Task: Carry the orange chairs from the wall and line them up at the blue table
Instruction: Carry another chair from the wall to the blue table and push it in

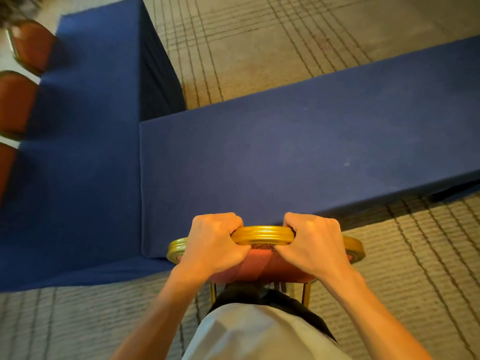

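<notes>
Fingers point(306, 220) of the left hand point(213, 242) and right hand point(311, 242) are clamped over the ridged, gold top rail of an orange chair point(262, 235), just beside the near edge of the blue table point(285, 157). Likely hazards: thin legs snagging the ribbed carpet point(405, 258), or the curved rail dragging the soft cloth. Padded chairs point(15, 105) line the left.

Top rail point(263, 235) on the orange chair's frame is gold, glossy and ridged, prob painted metal. Its back pad point(259, 268) looks like matt orange cloth. Blue tablecloth point(285, 152) is matt, kinda felt-like, no sheen. Carpet point(415, 255) is rough, ribbed pile. Chairs on the left point(31, 45) look a bit shinier, but blurry tbh. Shirt point(246, 333) is smooth grey cloth.
</notes>
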The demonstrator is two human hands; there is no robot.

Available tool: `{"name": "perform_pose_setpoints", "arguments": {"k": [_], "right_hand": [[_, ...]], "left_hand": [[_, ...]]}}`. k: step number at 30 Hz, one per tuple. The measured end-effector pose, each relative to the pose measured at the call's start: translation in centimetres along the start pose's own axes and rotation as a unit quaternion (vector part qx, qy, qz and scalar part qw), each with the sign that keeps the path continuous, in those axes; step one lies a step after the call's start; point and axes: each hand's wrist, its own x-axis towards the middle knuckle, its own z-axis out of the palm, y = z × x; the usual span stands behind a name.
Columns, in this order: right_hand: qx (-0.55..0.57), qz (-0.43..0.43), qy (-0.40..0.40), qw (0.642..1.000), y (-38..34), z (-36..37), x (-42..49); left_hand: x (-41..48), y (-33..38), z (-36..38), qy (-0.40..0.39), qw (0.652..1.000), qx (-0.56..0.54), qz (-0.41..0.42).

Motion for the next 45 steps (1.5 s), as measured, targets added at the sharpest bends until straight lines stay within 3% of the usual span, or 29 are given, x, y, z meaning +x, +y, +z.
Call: {"name": "perform_pose_setpoints", "arguments": {"k": [29,36,45], "right_hand": [[-0.001,-0.117,-0.169,0.979,-2.2,4.9,5.6],[0.014,-0.122,-0.188,0.975,-1.7,5.5,5.5],[0.019,-0.090,-0.267,0.959,-1.0,5.7,7.3]], "left_hand": [[-1.6,-5.8,2.9,0.011,0.995,0.052,-0.090],[-1.0,-6.6,3.2,-0.074,0.991,0.054,-0.095],[0.8,-6.5,2.5,-0.159,0.976,-0.033,-0.143]]}}
